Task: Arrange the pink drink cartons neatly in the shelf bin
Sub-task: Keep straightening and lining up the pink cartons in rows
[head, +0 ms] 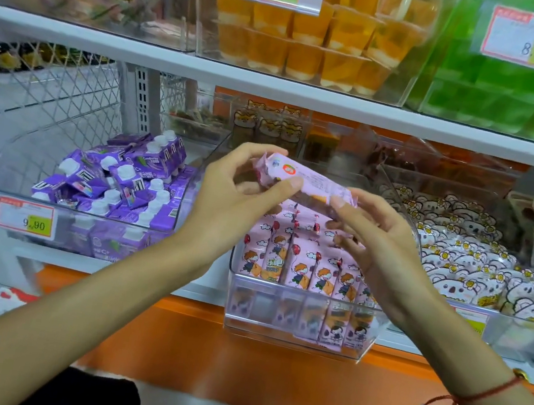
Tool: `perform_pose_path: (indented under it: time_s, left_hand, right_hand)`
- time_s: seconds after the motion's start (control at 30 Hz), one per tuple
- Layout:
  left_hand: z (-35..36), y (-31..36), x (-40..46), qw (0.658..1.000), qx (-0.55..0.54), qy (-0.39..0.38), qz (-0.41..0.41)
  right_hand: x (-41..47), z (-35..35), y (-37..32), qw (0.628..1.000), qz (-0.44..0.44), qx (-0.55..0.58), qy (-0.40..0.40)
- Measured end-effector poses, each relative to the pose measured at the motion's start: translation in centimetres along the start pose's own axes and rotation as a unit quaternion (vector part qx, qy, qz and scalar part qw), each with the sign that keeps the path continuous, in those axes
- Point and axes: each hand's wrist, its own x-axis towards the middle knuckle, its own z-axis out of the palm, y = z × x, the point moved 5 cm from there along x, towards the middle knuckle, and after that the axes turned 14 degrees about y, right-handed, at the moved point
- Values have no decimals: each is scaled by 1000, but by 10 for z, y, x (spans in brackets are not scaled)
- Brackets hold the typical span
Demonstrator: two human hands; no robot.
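Head view: we pinch one pink carton between left hand and right hand above the clear bin; dropping it in askew could topple the upright row

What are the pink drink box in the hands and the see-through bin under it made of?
The held pink carton looks like coated paperboard with a slightly glossy printed skin: it shows crimped, folded ends, though it could be a soft film pack. The shelf bin looks like hard clear plastic, probably acrylic: you see the standing pink cartons straight through its shiny walls.
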Motion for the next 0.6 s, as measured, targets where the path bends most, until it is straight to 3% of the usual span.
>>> perform_pose_path:
  time_s: [0.07,0.23,0.33,0.4,0.47,0.53,0.6]
  left_hand:
    - [-1,5,0,997,50,14,52]
    - [-2,20,5,976,164,-32,143]
    - [-9,28,15,967,192,-42,160]
    - [-11,31,21,961,220,-76,147]
    - [-12,28,24,949,259,-125,131]
    - [-12,21,23,937,287,-161,115]
    - [-9,15,20,924,315,-188,109]
  right_hand:
    - [1,1,3,1000,-6,-6,-4]
    - [6,2,14,999,23,-26,-19]
    - [5,8,16,987,-63,-143,-25]
    - [3,11,15,949,-180,-257,-33]
    - [0,13,19,883,-264,-384,-63]
    - [-1,13,26,828,-301,-460,-105]
    - [0,14,31,806,-310,-489,-123]
